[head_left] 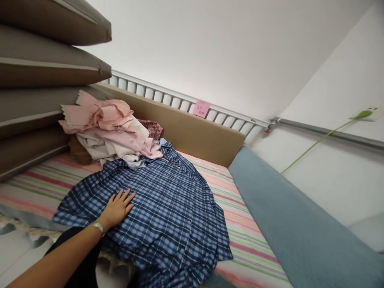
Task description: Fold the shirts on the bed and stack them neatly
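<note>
A blue plaid shirt lies spread over the bed, its lower part hanging past the front edge. My left hand rests flat on the left half of this shirt, fingers stretched and spread, with a silver bracelet at the wrist. It grips nothing. The collar end of the shirt reaches a heap of clothes behind it: a ruffled pink garment on top, with white and pale pink pieces beneath. A red floral cloth sticks out at the right of the heap. My right hand is out of view.
Striped bedding covers the bed. Stacked brown cushions rise at the left. A tan board and a radiator with a pink note stand behind. At the right is a blue-grey bed side; a green cable hangs from an outlet.
</note>
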`<state>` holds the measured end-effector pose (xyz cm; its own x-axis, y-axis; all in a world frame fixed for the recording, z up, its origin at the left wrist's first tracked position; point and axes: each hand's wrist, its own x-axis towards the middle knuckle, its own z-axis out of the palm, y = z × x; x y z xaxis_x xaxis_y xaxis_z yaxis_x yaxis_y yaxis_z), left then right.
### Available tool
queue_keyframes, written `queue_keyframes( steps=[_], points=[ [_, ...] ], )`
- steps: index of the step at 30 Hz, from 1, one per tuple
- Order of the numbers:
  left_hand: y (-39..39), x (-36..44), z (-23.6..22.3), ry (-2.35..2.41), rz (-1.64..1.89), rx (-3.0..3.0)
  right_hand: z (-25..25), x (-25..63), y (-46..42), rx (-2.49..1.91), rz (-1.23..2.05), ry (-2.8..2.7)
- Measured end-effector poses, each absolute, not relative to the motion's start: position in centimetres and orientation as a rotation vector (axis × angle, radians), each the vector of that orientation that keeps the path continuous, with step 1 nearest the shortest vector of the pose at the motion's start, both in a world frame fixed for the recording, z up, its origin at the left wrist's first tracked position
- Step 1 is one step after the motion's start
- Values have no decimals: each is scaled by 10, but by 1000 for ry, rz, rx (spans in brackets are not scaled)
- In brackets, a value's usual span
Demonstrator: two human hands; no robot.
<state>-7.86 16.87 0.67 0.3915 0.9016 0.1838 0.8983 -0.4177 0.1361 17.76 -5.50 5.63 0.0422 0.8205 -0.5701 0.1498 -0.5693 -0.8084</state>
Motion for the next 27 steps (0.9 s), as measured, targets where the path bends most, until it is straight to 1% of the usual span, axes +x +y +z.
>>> queue_keyframes(
  steps=[6,9,12,16,20,22,24,27],
  points=[
    [167,-77,15,1673,371,2552,80,211,-44,-1490,1449,-864],
    [157,-78,19,1678,338,2506,75,210,-47,-1362,1403,-650],
    [135,-83,17,1605,351,2499,59,190,-56,-1256,1473,-430],
    [108,-87,13,1483,402,2567,40,161,-61,-1232,1459,-382],
    [103,-86,11,1531,379,2587,48,158,-62,-1364,1371,-503],
    [107,-86,10,1547,357,2601,59,164,-71,-1384,1439,-631],
    [112,-84,11,1552,333,2604,71,168,-84,-1298,1546,-690],
    [107,-78,24,1588,298,2518,83,168,-104,-1179,1621,-587]
  ],
)
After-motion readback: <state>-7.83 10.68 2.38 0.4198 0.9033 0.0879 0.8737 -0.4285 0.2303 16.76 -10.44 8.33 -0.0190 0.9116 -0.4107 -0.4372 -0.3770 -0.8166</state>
